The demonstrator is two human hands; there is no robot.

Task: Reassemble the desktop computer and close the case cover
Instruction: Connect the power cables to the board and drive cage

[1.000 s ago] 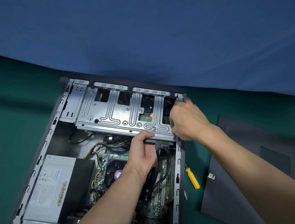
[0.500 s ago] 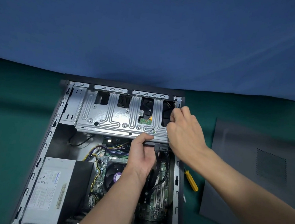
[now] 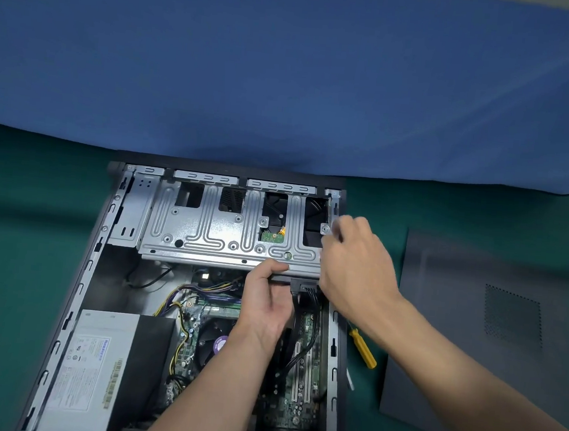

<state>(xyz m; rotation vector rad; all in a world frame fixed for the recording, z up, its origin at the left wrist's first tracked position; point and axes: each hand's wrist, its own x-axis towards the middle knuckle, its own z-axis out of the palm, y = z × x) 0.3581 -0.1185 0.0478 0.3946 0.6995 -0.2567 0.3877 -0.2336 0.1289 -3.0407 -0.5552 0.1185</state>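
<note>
- Just now the right hand (image 3: 357,266) has slid down from the far corner of the metal cage (image 3: 205,236) to its 3 o'clock edge, beside a small screw tab (image 3: 325,228).
- Its fingers are bent and close together against that edge. Seen from behind the knuckles, I cannot tell whether they pinch the tab or only press on it.
- The left hand (image 3: 265,303) has hardly moved. Its thumb lies flat on the cage's near lip at 6 o'clock and the other fingers curl underneath, pinching the lip.
- The cage spans the far end of the open computer case (image 3: 92,267) and looks level. A black cable plug (image 3: 304,286) sits just under its near edge, beside the left hand.
- The case lies on its side on the green table (image 3: 14,260), with the power supply (image 3: 99,353) towards its 7 o'clock corner.
- The cover (image 3: 472,335) lies flat on the table at 3 o'clock from the case, apart from it. A yellow-handled screwdriver (image 3: 362,347) lies between them, just beside the case wall.
- To my eye the cage is being seated, and the right hand's shift suggests it is lining up the fixing point. Fastening the cage and fitting the cover are not yet done.
</note>
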